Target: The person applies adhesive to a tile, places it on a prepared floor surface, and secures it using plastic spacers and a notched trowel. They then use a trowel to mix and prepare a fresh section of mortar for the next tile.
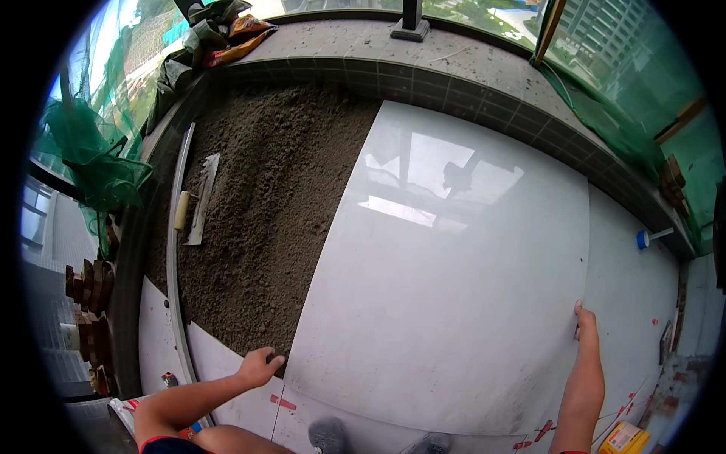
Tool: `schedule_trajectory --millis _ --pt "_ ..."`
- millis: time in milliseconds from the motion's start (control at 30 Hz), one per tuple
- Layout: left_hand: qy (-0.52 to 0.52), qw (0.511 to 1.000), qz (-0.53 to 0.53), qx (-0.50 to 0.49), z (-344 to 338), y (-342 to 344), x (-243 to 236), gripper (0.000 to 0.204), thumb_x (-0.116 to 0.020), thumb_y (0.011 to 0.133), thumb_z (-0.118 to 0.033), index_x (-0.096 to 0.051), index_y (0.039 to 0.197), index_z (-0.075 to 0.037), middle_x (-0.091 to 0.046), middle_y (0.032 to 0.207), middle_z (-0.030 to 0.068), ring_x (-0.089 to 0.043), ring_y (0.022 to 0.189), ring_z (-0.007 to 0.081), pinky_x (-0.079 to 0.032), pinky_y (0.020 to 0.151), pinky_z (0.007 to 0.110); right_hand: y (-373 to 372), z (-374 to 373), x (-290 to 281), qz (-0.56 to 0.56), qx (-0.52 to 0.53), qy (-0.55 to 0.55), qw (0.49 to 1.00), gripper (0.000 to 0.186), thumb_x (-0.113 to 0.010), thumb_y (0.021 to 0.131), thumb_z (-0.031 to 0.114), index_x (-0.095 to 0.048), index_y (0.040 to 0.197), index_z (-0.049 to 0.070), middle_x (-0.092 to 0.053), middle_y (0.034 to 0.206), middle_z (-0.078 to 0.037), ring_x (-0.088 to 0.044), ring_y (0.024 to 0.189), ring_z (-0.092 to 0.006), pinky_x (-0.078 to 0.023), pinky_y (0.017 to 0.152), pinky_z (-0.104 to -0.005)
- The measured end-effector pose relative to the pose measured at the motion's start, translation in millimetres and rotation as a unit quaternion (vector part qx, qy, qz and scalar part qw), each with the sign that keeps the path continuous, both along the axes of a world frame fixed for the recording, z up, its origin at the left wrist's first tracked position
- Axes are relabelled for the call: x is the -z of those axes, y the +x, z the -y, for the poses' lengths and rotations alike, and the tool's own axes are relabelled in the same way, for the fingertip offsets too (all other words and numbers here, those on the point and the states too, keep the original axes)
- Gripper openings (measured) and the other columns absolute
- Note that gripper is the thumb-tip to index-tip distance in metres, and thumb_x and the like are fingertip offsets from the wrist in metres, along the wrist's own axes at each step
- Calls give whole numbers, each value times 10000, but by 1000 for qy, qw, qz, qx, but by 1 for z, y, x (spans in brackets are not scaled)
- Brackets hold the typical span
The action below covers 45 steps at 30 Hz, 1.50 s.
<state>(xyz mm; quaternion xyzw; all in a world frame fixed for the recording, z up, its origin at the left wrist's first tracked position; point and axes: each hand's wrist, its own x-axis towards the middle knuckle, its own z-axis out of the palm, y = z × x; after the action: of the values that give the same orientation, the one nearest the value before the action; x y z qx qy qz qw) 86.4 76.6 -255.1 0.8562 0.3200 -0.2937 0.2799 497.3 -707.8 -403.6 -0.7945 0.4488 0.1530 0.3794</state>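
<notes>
A large glossy white tile (454,280) lies beside a bed of dark, crumbly mortar (261,204). My left hand (261,367) hovers at the tile's near left corner, over the edge of the mortar. Its fingers are loosely bent and apart, with nothing seen in them. At the tile's right edge, by the joint with a neighbouring tile (628,265), is my right hand (585,324). One digit stretches forward and the others bend below it, partly hidden. No held thing shows there.
A long metal straightedge (175,265) lies along the mortar's left side, next to a flat trowel (203,200) with a pale handle. A blue-headed tool (644,240) rests at the right. Near my right arm stands a yellow container (622,439). Tiled ledges (340,47) border the far side.
</notes>
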Motion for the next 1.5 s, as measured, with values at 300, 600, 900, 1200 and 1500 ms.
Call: schedule_trajectory --millis 300,600,900,1200,1500 --pt "86 996 -5 -23 40 10 29 440 -617 849 -423 -635 866 16 -658 838 267 -638 848 437 -495 768 497 -17 -67 -45 -7 12 -70 997 665 -699 849 426 -565 1216 -112 -588 1263 -229 -571 1162 -301 -448 965 -402" --pt "-39 988 32 -148 53 9 47 344 -576 948 -271 -566 1019 66 -637 938 177 -578 838 294 -464 770 425 -13 -63 -74 1 -9 -125 992 689 -703 819 480 -583 1203 -80 -591 1252 -243 -586 1153 -350 -468 954 -413" --pt "-99 944 91 -302 50 7 29 437 -584 961 -293 -568 1226 55 -656 1085 148 -594 954 231 -482 839 333 -34 -80 -96 4 14 -30 999 777 -736 808 445 -485 1287 -113 -520 1332 -272 -517 1234 -373 -426 1002 -447" --pt "-167 929 59 -325 32 -3 47 423 -539 977 -313 -618 1156 62 -656 1080 156 -595 926 231 -493 785 359 -64 -84 -144 23 -84 7 996 831 -688 837 477 -409 1363 -103 -479 1357 -296 -471 1271 -390 -407 1022 -445" --pt "-139 927 144 -317 35 4 40 351 -498 997 -270 -645 1011 49 -664 915 71 -571 812 150 -461 760 316 -260 -50 -154 -222 -132 9 966 802 -626 880 502 -387 1384 -74 -456 1382 -259 -480 1256 -371 -450 950 -535"
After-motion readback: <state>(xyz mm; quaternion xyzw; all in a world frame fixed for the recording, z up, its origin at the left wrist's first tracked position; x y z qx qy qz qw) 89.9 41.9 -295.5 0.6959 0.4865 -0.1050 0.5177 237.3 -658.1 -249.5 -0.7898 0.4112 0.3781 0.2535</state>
